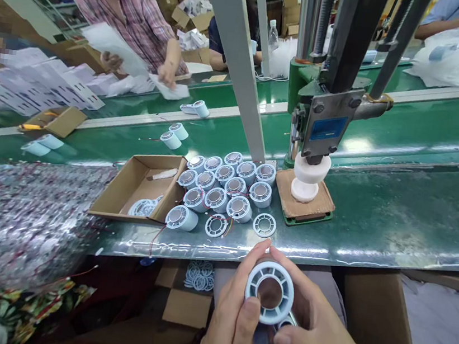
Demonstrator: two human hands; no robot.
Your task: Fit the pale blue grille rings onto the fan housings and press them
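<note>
**Both hands close on a white ring cap, low in the view**

At six o'clock, the left hand and right hand together hold a round white ring cap, its open spoked face turned up toward the camera. The left thumb lies across its lower rim; the right fingers curl round its far edge. Both grips are closed on it.

Just beyond, toward twelve, two loose white rings lie flat on the worktable. Behind them stands a cluster of pale blue cylinders, packed touching. At ten o'clock of the cluster sits an open cardboard tray. At one o'clock a press rests its white head on a brown pad.

Farther off, a green conveyor belt carries a few cylinders, and a person in a plaid shirt handles white sheets.
</note>
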